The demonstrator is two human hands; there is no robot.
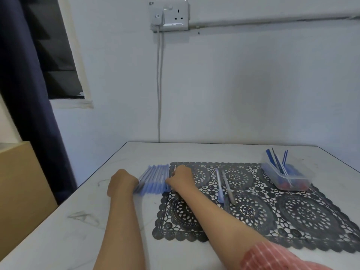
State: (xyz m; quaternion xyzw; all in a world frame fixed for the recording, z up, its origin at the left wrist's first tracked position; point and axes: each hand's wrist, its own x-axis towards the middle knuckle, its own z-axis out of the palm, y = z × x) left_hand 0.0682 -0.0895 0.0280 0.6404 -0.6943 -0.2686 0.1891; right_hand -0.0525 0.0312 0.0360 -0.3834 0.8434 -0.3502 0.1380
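Note:
A row of several blue capped pens (154,179) lies side by side on the white table (120,227), just left of a dark lace placemat (272,213). My left hand (121,183) touches the row's left side and my right hand (181,180) touches its right side, so the pens sit between both hands. Fingers of both hands are hidden behind the knuckles. Two loose pens (224,187) lie on the placemat to the right of my right hand.
A clear plastic tub (285,175) holding blue pen parts stands at the placemat's far right corner. A wall with a socket (169,15) and hanging cable rises behind the table. A brown cabinet (21,191) and dark curtain (29,94) stand left.

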